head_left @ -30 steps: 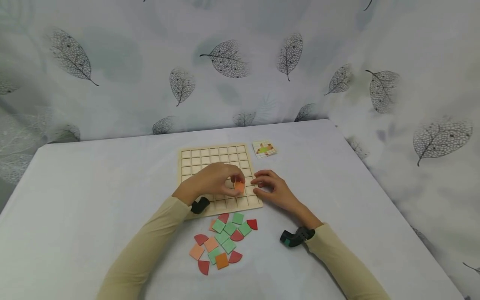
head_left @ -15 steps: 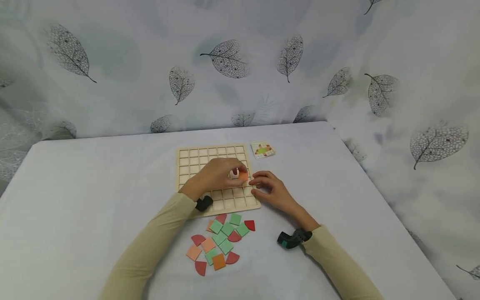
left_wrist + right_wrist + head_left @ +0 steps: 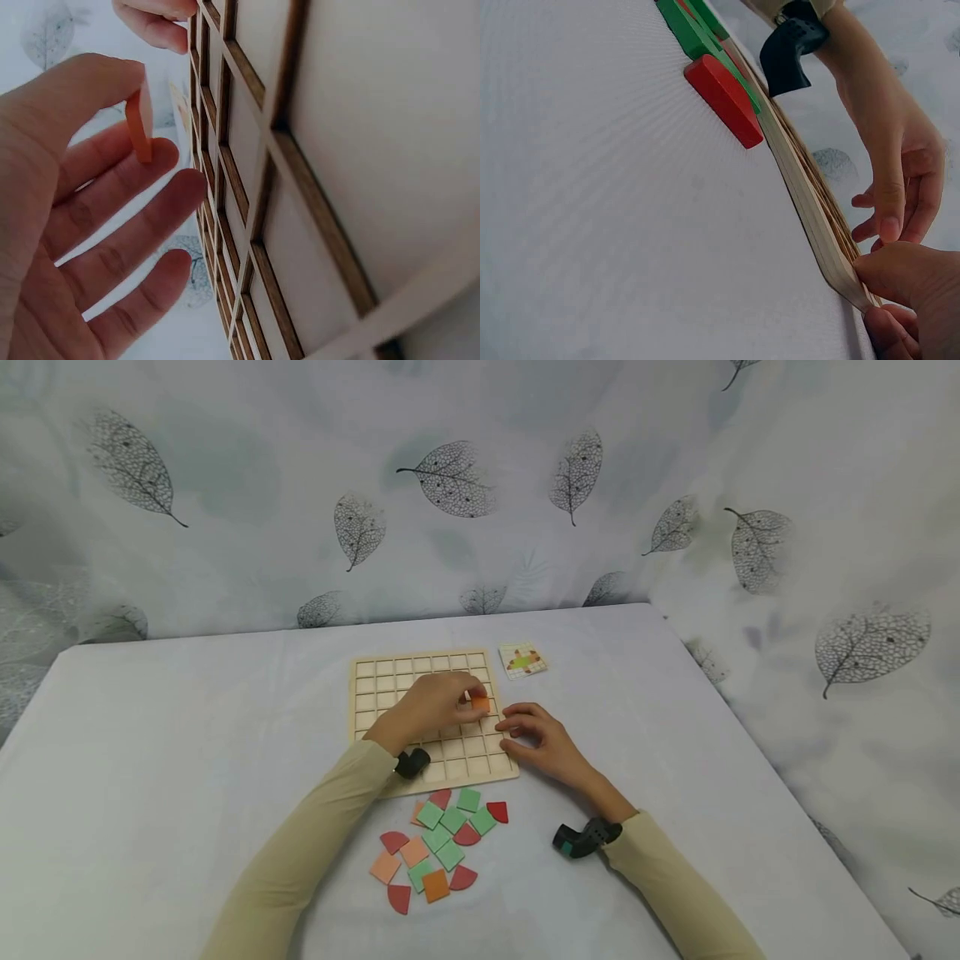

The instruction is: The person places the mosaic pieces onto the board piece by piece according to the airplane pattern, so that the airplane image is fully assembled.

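Between thumb and fingertips my left hand (image 3: pixel 435 706) pinches an orange square tile (image 3: pixel 481 703) above the right part of the wooden grid board (image 3: pixel 375 681). In the left wrist view the tile (image 3: pixel 139 124) stands on edge between thumb and finger, with the other fingers spread beside the grid (image 3: pixel 259 217). My right hand (image 3: pixel 551 743) stays at the board's right edge. In the right wrist view, its thumb and a finger (image 3: pixel 889 274) hold the rim close to a corner (image 3: pixel 840 281); the contact is partly hidden.
In front of the board lie several loose tiles: green squares (image 3: pixel 450 856), orange squares (image 3: pixel 436 886) and red quarter circles (image 3: pixel 399 898). A pattern card (image 3: pixel 522 661) lies behind the board's right side. The white table (image 3: pixel 187 760) meets a leaf-print cloth (image 3: pixel 247 527) at the back.
My left hand has carried the orange tile a little farther back over the board. The right hand has stayed at the board's edge. The view has shifted slightly.
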